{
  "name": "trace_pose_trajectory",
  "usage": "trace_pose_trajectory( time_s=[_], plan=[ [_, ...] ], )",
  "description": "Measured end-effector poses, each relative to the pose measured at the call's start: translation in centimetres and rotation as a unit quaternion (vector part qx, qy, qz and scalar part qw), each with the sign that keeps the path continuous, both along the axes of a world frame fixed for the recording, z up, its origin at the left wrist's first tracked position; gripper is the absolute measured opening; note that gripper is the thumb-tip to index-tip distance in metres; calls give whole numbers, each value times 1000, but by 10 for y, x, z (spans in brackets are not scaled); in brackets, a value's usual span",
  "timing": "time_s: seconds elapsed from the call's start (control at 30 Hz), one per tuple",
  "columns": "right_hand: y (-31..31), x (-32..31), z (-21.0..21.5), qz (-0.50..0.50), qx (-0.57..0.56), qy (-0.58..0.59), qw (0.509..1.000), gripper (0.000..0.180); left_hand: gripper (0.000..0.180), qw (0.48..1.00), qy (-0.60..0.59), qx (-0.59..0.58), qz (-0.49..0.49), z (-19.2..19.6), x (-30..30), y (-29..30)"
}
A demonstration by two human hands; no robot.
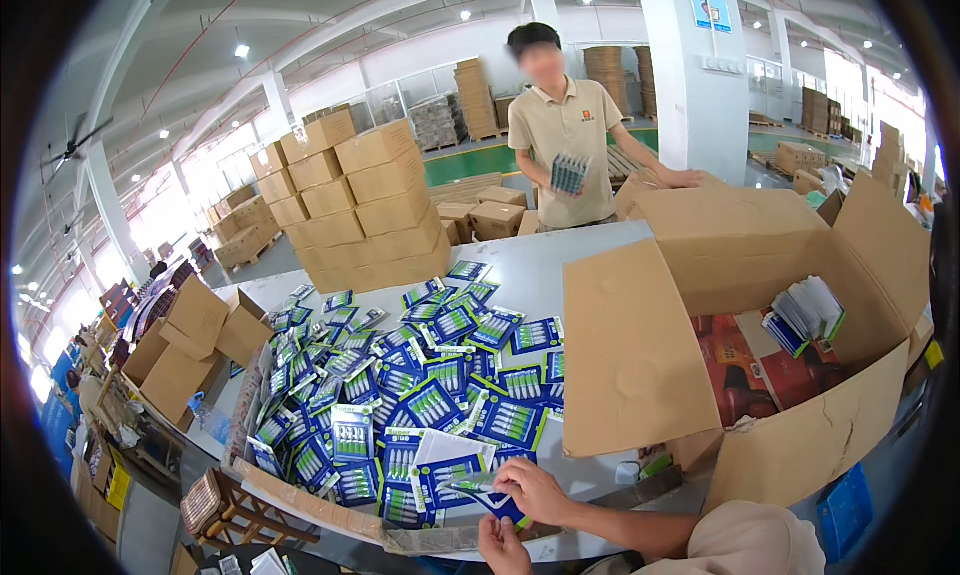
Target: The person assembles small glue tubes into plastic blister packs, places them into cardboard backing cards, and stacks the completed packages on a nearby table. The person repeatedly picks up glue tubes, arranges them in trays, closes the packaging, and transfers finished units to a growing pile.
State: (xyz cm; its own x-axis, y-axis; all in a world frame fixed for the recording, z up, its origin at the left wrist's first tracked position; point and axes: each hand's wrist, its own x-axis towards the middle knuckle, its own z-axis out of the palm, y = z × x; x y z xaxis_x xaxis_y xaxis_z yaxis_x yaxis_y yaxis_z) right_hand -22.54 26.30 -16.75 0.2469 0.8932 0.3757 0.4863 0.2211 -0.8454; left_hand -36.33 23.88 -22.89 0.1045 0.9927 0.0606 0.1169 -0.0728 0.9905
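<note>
My right hand (pixel 530 490) has its fingers closed on a blister pack (pixel 470 483), held tilted above the pile at the table's near edge. Just below it, my left hand (pixel 502 547) is half curled, its fingertips a little apart and nothing visible between them. A heap of blue-and-white blister packs (pixel 430 405) with small white-and-green glue tubes spreads across the table in front of me. Several packs lie face up; one (pixel 353 433) rests near the front of the heap. A white card back (pixel 445 447) shows just beyond my hands.
To my right stands a large open carton (pixel 640 345) with a stack of packs (pixel 805 315) inside. Closed cartons (pixel 365 205) are piled at the far left. Across the table a person (pixel 565 145) holds several packs. A wooden stool (pixel 205 500) is at lower left.
</note>
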Motion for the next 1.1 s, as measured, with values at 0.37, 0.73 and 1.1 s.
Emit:
trace_pose_trajectory(
  time_s=[0.37, 0.73, 1.1],
  plan=[
    [-23, -9, 7, 80, 41, -192, 977, 14, 18, 937, -225, -245, -111, 21, -15, 35],
    [-17, -3, 12, 71, 78, -101, 989, 12, 18, 932, -245, -240, -118, 50, -11, 28],
    [-19, 12, 26, 143, 137, -155, 968, 24, 33, 874, -316, -331, -165, 52, -23, 22]
  ],
)
